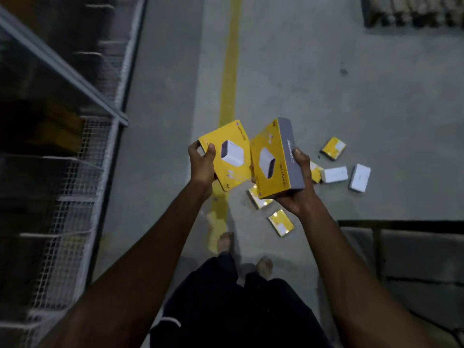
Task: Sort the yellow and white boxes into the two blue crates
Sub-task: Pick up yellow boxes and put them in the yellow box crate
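My left hand grips a yellow box with a white charger pictured on its face. My right hand holds a second yellow box with a grey side, tilted upright. Both are held above the floor, side by side and nearly touching. Below them on the concrete floor lie several more boxes: yellow ones and two white ones. No blue crate is in view.
A wire-mesh cage wall with a metal frame runs along the left. A yellow floor line passes under my hands. A dark metal frame stands at the lower right. My bare feet stand on the floor below.
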`<act>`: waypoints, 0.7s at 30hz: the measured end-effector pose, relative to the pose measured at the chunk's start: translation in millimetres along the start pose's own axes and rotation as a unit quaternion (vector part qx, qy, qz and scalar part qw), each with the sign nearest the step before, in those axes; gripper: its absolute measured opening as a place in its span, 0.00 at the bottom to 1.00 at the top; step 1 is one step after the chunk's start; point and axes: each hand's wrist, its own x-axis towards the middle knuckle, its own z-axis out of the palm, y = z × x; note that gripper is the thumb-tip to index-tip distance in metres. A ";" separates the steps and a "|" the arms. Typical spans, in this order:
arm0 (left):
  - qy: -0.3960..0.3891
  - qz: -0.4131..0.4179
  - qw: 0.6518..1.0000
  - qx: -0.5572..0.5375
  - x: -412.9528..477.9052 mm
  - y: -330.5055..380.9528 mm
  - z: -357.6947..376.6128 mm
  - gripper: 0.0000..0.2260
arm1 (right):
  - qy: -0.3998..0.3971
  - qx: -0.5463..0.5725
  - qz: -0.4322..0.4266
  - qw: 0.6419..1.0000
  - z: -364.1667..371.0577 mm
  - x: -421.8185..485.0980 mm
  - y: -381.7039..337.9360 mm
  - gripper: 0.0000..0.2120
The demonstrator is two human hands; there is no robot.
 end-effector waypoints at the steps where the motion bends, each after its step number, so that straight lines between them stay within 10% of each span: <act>1: 0.025 0.021 0.999 -0.006 -9.5 8.0 -15.8 0.14 | 0.002 -0.029 0.002 1.000 16.3 -2.9 -1.9 0.35; 5: 0.140 -0.011 0.988 -0.061 -52.1 26.7 -76.8 0.17 | -0.034 -0.134 0.048 0.989 73.1 -9.4 -0.5 0.45; 9: 0.056 -0.159 0.938 -0.304 -87.2 34.6 -136.8 0.21 | -0.115 -0.169 0.109 0.973 126.8 -9.6 9.1 0.42; 14: 0.018 -0.113 0.917 -0.382 -104.9 42.4 -192.7 0.18 | -0.184 -0.179 0.148 0.955 206.3 -4.5 47.6 0.51; 21: -0.020 -0.030 0.889 -0.457 -132.1 88.6 -309.5 0.23 | -0.249 -0.255 0.172 0.918 313.9 16.6 130.1 0.40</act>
